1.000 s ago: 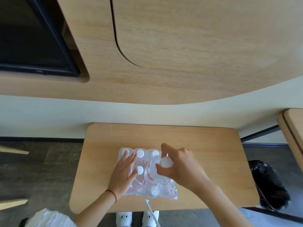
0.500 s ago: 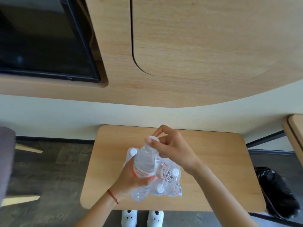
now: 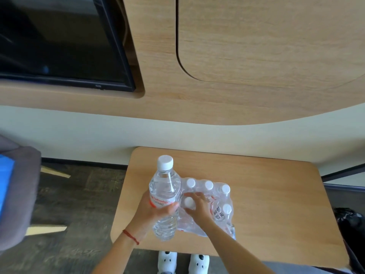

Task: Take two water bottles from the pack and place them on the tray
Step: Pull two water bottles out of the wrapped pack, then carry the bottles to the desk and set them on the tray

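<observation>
Bottle (image 3: 165, 196) now clear of pack (image 3: 209, 206), in left hand (image 3: 154, 211) grip.

A light wooden table (image 3: 276, 194) with rounded corners carries a shrink-wrapped pack (image 3: 209, 210) of bottles near its front-left part.

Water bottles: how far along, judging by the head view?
One bottle is out of the pack, held upright in the left hand. The right hand is on the white cap of a second bottle that sits in the wrap. No tray is in view, so both placements remain.
</observation>
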{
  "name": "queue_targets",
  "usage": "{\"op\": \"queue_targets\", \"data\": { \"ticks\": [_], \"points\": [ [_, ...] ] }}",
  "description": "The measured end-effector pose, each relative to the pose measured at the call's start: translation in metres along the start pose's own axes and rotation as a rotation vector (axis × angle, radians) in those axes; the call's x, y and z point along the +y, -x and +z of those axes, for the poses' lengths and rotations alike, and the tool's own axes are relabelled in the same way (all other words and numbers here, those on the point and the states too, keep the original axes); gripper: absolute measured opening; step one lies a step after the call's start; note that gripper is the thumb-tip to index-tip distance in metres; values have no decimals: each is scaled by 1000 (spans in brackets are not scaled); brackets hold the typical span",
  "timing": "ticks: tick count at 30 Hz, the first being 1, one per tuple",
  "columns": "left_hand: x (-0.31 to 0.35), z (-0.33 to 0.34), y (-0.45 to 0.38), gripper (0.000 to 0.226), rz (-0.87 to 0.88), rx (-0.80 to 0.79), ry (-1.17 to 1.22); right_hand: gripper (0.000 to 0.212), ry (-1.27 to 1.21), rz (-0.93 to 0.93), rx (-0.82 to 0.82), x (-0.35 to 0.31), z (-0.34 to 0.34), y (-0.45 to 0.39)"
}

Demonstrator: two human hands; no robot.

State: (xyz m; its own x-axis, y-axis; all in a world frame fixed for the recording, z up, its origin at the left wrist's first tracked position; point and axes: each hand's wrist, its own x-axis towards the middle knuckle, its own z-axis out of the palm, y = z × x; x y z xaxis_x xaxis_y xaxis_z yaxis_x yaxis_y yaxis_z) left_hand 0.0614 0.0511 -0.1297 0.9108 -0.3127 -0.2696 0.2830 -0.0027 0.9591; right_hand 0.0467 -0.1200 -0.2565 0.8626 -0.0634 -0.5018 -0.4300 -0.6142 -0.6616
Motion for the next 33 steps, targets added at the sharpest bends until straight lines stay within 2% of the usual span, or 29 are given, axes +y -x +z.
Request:
{"op": "queue_targets", "data": {
  "ticks": [4, 9, 12, 14, 16, 17, 19, 21, 24, 29, 33],
  "points": [
    [0, 1, -1, 43, -6, 3, -3, 48, 43, -67, 95, 6, 4, 4],
    [5, -1, 4, 43, -20, 10, 8, 45, -4, -140, 123, -1, -10, 22],
    [11, -1, 8, 44, -23, -5, 12, 37, -119, -200, 216, -10, -36, 41],
    [18, -1, 8, 50, -17, -4, 26, 44, -143, -316, 256, -27, -61, 62],
    [27, 0, 8, 57, -13, 2, 26, 41, -146, -433, 266, -50, -88, 83],
    [33, 1, 7, 57, -7, -5, 22, 36, -154, -473, 279, -64, -102, 95],
    [48, 5, 6, 49, 17, -29, 27, 40, -259, -529, 349, -88, -130, 118],
    [66, 10, 5, 47, 44, -61, 33, 44, -445, -527, 405, -112, -156, 139],
    [98, 23, 3, 58, 90, -135, 25, 42, -635, -505, 429, -146, -197, 165],
    [144, 58, -2, 63, 154, -254, 27, 42, -683, -410, 591, -155, -249, 203],
    [162, 107, 1, 63, 154, -379, 0, 29, -703, -302, 771, -128, -265, 242]
  ]
}}
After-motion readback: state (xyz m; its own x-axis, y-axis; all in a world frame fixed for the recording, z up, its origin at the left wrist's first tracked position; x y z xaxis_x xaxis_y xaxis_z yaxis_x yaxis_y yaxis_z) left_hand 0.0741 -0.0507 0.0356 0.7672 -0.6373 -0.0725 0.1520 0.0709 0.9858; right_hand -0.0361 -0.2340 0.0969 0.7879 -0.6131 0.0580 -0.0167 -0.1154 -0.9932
